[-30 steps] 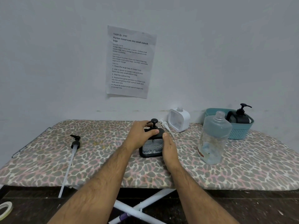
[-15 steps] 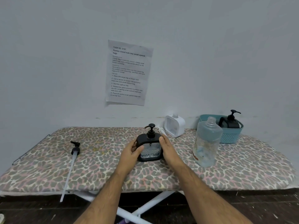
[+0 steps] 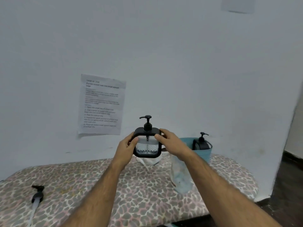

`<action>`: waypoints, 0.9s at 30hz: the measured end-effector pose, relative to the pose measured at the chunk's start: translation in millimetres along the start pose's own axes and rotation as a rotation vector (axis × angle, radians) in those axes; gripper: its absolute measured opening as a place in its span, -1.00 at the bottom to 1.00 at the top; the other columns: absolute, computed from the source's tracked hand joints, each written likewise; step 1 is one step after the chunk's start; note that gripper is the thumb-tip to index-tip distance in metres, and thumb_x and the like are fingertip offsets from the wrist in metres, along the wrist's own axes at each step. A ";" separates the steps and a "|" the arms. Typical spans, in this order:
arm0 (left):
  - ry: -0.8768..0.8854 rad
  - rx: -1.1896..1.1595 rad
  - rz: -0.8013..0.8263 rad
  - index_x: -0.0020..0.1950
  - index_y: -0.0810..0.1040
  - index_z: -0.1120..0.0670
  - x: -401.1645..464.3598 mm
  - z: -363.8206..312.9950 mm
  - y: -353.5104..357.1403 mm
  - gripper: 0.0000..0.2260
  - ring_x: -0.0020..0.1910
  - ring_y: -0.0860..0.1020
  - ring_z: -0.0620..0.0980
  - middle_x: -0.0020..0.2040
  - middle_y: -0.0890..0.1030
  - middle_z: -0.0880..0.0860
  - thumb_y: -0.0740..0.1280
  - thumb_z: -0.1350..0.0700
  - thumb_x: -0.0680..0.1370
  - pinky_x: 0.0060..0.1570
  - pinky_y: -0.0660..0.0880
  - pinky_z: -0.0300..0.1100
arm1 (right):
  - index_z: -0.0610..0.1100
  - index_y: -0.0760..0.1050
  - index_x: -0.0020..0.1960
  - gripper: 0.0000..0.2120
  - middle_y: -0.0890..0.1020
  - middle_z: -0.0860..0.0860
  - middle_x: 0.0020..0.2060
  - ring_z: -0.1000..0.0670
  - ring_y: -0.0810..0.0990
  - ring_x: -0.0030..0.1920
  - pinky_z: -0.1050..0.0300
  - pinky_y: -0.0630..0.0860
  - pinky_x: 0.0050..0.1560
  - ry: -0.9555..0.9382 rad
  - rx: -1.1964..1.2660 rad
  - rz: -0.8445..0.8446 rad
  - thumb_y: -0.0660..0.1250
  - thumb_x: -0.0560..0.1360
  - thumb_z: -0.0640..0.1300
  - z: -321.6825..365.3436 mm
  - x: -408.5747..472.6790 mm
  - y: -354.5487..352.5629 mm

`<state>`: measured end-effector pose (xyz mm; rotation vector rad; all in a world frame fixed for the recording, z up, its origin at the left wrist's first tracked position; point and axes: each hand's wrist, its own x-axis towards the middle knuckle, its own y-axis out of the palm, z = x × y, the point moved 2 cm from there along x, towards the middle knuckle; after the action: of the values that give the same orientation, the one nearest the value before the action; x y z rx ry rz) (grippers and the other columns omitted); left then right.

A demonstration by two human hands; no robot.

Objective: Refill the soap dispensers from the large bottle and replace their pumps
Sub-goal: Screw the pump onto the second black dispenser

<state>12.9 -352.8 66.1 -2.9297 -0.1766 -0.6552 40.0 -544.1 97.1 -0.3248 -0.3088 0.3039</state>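
A square black-framed soap dispenser [image 3: 147, 148] with a clear body and its black pump fitted hangs in the air above the board. My left hand [image 3: 127, 145] grips its left side and my right hand [image 3: 170, 143] grips its right side. Clear liquid fills its lower part. The large clear bottle [image 3: 179, 176] stands on the board, partly hidden behind my right forearm. A second black dispenser [image 3: 202, 143] with its pump sits in the teal basket [image 3: 207, 153]. A white dispenser [image 3: 151, 160] is mostly hidden behind the held one.
A loose black pump with a long white tube [image 3: 36, 196] lies on the left of the leopard-print ironing board [image 3: 131, 190]. A printed sheet [image 3: 101, 104] is taped to the wall. The board's right end sits near a wall corner and dark floor.
Both hands have lifted the black dispenser off the board to chest height. The camera has tilted upward, showing more wall.
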 end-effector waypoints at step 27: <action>-0.056 0.055 0.257 0.22 0.64 0.06 192.4 36.4 203.8 -0.78 0.09 0.64 0.02 0.07 0.68 0.05 0.27 0.20 0.63 0.01 0.61 -0.17 | -0.05 0.48 -0.02 -0.64 0.58 0.10 -0.12 0.08 0.62 -0.10 -0.07 0.65 -0.05 0.147 -0.101 -0.620 0.58 0.33 -0.01 -87.3 48.7 -181.3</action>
<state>230.1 -531.3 94.9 -2.8504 0.1709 -0.5213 157.7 -714.4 94.7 -0.3328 -0.2664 -0.3453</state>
